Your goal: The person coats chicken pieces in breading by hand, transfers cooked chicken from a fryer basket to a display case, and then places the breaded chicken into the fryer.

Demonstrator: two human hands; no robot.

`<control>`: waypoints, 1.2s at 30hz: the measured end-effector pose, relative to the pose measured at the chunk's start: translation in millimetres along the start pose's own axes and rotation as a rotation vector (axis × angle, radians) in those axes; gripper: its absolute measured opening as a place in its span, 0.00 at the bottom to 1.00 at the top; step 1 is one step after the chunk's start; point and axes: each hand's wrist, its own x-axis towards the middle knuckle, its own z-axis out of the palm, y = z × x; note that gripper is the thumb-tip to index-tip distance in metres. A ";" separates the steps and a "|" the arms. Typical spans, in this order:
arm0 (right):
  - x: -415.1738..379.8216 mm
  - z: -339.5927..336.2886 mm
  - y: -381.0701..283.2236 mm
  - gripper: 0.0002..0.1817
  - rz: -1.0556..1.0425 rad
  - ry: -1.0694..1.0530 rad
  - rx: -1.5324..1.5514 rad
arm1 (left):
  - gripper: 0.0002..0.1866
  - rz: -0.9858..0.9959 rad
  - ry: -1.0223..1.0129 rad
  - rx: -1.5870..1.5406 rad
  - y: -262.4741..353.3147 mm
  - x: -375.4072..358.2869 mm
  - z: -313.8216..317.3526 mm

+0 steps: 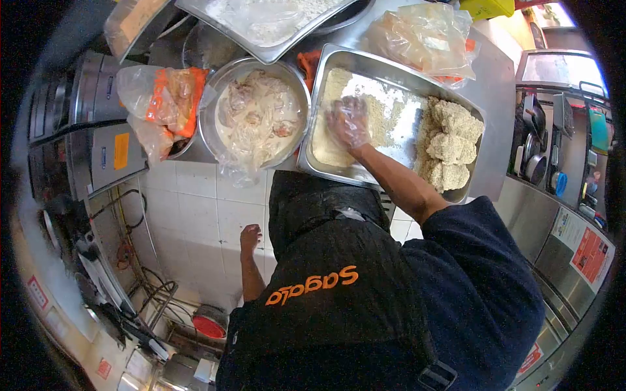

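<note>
My right hand (349, 122), in a clear plastic glove, lies on pale breadcrumbs (329, 140) at the left end of a deep steel tray (390, 55). Its fingers are apart and hold nothing that shows. Several breadcrumb-coated pieces (454, 143) are stacked at the tray's right end, with bare metal and scattered crumbs between. Left of the tray, a round steel bowl (207, 124) contains raw pieces in a creamy batter (251, 133), partly under clear plastic film (241, 171). My left hand (250, 237) hangs low beside my apron, fingers curled, with nothing visible in it.
A tray of white flour (264, 26) stands behind the bowl. Clear bags lie at the left (163, 101) and at the back right (424, 39). Steel equipment (117, 153) borders the left, and pans (536, 166) sit on shelves at right.
</note>
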 end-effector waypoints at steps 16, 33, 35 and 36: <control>29.8 24.0 14.6 0.19 0.112 0.136 0.212 | 0.14 0.058 0.014 -0.052 60.4 -30.1 19.2; -4.9 -1.6 2.1 0.34 0.006 -0.068 -0.078 | 0.13 0.049 -0.039 -0.065 58.0 9.7 37.3; 13.7 -31.0 18.5 0.37 0.234 -0.146 0.091 | 0.16 0.123 -0.026 -0.168 41.9 21.4 31.3; 22.9 -34.2 30.8 0.37 0.212 -0.135 0.090 | 0.16 0.135 -0.025 -0.189 43.0 24.4 32.4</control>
